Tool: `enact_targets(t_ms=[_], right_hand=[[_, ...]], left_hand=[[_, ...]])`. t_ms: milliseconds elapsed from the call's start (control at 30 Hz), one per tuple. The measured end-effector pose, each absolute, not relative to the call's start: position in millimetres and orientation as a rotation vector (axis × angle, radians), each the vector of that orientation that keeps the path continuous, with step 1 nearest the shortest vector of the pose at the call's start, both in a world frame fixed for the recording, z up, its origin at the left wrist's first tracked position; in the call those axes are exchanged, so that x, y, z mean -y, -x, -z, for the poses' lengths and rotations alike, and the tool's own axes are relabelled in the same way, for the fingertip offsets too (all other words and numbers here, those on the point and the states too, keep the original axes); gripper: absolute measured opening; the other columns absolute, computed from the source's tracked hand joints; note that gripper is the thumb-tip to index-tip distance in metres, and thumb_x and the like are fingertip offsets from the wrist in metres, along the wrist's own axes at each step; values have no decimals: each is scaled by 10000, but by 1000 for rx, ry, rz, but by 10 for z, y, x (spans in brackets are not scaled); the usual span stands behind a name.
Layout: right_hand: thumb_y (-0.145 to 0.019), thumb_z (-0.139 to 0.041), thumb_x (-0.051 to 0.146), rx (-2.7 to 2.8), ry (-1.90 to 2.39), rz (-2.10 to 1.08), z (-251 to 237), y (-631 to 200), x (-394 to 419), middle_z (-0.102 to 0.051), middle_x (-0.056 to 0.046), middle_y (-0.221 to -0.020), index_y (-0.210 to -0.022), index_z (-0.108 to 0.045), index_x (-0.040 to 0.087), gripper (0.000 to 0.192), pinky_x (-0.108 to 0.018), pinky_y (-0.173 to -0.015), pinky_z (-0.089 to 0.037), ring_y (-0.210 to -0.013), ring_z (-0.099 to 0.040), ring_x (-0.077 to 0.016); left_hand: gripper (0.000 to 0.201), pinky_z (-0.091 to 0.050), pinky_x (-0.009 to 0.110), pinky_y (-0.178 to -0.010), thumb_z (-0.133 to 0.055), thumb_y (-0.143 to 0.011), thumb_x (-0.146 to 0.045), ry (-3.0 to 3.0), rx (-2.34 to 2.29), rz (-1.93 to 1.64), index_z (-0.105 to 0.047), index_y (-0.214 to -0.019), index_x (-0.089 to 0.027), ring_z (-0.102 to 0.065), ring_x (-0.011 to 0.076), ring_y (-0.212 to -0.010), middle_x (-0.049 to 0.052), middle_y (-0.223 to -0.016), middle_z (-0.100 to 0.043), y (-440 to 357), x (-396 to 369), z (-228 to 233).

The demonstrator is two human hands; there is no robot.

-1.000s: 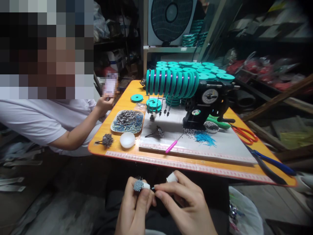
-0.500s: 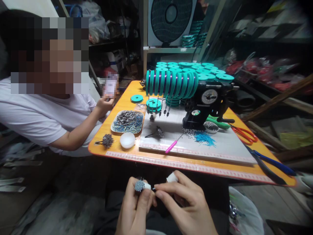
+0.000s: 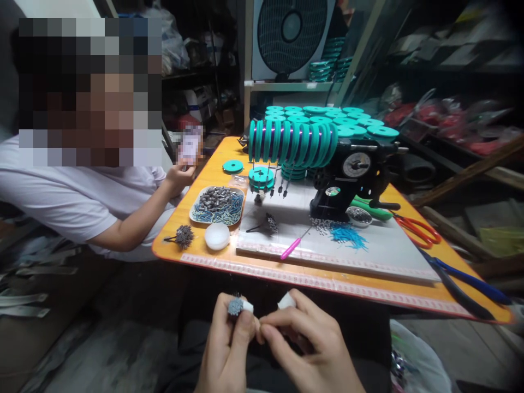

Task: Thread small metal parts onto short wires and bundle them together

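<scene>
My left hand (image 3: 227, 344) is closed around a bundle of thin pieces with round grey ends (image 3: 235, 307). White tape (image 3: 248, 307) shows beside the bundle, at the fingers. My right hand (image 3: 317, 344) is pinched, its fingertips meeting those of the left; whatever lies between them is hidden. A white wrapping (image 3: 286, 299) sits at the right index finger. Both hands are low, in front of the table edge. Beyond them, a pink-handled hook tool (image 3: 290, 248) rests on a grey board (image 3: 282, 218).
A black winding machine (image 3: 331, 202) carries a row of teal spools (image 3: 292, 143). On the yellow table (image 3: 176, 218) are a tray of metal weights and blue tubes (image 3: 216, 204), a white bowl (image 3: 216, 236), orange scissors (image 3: 417, 232) and blue pliers (image 3: 466, 278). A person (image 3: 123, 229) holds a phone at left.
My right fingertips have come in to meet the left hand, and the small dark piece seen between them is now hidden. The view has shifted slightly, moving the table rightward.
</scene>
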State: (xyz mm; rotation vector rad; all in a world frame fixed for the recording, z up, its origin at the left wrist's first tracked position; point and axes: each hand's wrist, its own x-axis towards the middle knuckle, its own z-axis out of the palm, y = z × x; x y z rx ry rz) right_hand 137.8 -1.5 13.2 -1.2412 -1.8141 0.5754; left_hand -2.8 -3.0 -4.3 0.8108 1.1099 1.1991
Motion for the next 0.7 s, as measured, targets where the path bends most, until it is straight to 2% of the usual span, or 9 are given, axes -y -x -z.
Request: enact_targets(t_ms=[100,200,300,367,533,633,700], right_hand=[[-852,-583,99,1937,1195,-403,-89,-1320,4,-508,-23,-674,-739,-656,125,136,-138,-534,-370,-613,-484,-40],[-825,-561,75,1944,1122,-243,-97,-1302,-28,-483,-22,-652,-709,-604,130,136,-158,-544,-359,-627,-472,-57],[-849,-560,89,1890,1127,-228,-152,-1350,-36,-469,-11,-643,-719,-590,146,145,-155,-504,-334,-583,-451,-47],[-867,-582,100,1899,1163,-289,-195,-1389,-21,-474,-2,-657,-770,-617,155,117,-142,-489,-348,-555,-458,-33],[-903,-539,139,1886,1204,-412,-227,-1426,14,-485,-1,-670,-750,-594,156,163,-138,-456,-336,-519,-435,-23],[-875,-590,154,1926,1209,-347,-222,-1471,15,-500,7,-631,-720,-590,163,155,-134,-463,-346,-528,-449,-30],[-866,-632,168,1950,1205,-318,-230,-1511,14,-535,2,-648,-743,-635,168,124,-118,-496,-392,-568,-509,-32]], left_hand=[[366,-418,198,-629,-641,-918,-432,-770,-1037,-1341,-406,-774,-191,-485,72,-625,-41,-643,-473,10,-24,61],[344,-405,198,-548,-602,-947,-374,-689,-946,-1520,-377,-758,-196,-429,62,-541,-65,-596,-367,77,-141,14],[362,-378,198,-479,-582,-953,-338,-689,-915,-1676,-349,-717,-192,-312,65,-501,-66,-585,-264,265,-313,-80],[345,-394,204,-494,-586,-948,-299,-751,-897,-1720,-372,-701,-186,-300,67,-507,-63,-578,-259,394,-421,-135],[199,-442,221,-579,-539,-936,-205,-1074,-727,-1590,-541,-740,-169,-356,69,-518,-52,-548,-293,541,-633,-250],[164,-456,233,-653,-495,-938,-204,-1274,-752,-1490,-621,-838,-174,-493,98,-640,-4,-658,-471,655,-880,-415],[177,-479,277,-822,-476,-953,-204,-1576,-899,-1384,-639,-896,-167,-586,139,-847,47,-866,-599,767,-1152,-561]])
